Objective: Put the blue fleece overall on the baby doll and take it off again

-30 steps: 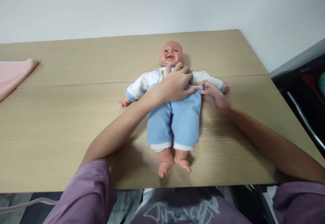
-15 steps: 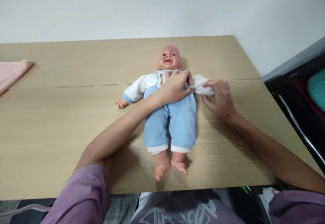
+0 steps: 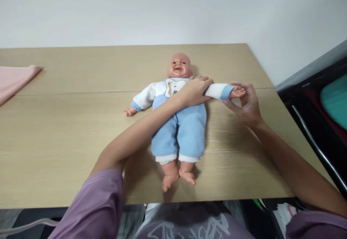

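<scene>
A bald baby doll (image 3: 177, 127) lies on its back on the table, dressed in a white top with blue cuffs and light blue trousers. Its bare feet point towards me. Across the doll's chest reaches my left hand (image 3: 196, 91), closed around the upper sleeve (image 3: 217, 90) on the right side of the view. At that sleeve's end, my right hand (image 3: 245, 103) holds the blue cuff (image 3: 226, 92) between thumb and fingers. The doll's small hand (image 3: 237, 92) shows out of the cuff, against my palm. The doll's other arm (image 3: 148, 96) is stretched out to the left.
A pink cloth (image 3: 17, 80) lies at the table's far left. The wooden table (image 3: 67, 130) meets a white wall (image 3: 135, 11) behind. To the right, past the table's edge, stands a dark frame with a teal item (image 3: 336, 96).
The doll's hand now shows beyond the blue cuff, where before the white sleeve end covered it. My right hand has moved outward to the right; my left hand has settled around the upper sleeve.
</scene>
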Available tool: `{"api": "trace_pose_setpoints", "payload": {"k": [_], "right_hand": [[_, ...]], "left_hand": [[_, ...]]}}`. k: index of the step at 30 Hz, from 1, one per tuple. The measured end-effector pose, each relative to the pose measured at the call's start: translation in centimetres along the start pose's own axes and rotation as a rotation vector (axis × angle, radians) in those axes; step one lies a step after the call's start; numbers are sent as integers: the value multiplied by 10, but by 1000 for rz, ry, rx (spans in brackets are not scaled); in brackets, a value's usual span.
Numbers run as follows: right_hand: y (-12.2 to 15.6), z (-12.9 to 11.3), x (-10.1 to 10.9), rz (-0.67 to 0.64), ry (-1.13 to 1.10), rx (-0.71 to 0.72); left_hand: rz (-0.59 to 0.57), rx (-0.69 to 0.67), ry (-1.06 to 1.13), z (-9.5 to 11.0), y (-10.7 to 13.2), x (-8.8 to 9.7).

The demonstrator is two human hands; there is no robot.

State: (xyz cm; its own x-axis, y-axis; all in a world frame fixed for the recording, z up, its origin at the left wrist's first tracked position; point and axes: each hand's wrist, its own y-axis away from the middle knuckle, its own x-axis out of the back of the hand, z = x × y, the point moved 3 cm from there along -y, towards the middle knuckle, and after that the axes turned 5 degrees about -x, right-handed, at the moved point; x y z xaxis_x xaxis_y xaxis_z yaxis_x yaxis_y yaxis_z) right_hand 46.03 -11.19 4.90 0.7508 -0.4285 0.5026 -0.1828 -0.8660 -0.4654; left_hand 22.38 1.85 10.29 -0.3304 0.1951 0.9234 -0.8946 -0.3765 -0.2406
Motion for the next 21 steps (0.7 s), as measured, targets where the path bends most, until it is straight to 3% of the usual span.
{"api": "trace_pose_setpoints", "payload": {"k": [4, 9, 12, 15, 18, 21], "right_hand": [[16, 0, -23, -65, 16, -41], [27, -13, -51, -287, 192, 60], [25, -31, -74, -392, 16, 38], [17, -49, -100, -479, -318, -117], [6, -60, -123, -481, -542, -253], [-5, -66, -143, -464, -621, -296]], "left_hand": [[216, -2, 112, -7, 12, 7], [437, 42, 329, -18, 28, 18], [572, 65, 494, -28, 38, 21], [727, 141, 679, -45, 48, 23], [914, 222, 810, -63, 60, 25], [1036, 293, 941, -77, 72, 28]]}}
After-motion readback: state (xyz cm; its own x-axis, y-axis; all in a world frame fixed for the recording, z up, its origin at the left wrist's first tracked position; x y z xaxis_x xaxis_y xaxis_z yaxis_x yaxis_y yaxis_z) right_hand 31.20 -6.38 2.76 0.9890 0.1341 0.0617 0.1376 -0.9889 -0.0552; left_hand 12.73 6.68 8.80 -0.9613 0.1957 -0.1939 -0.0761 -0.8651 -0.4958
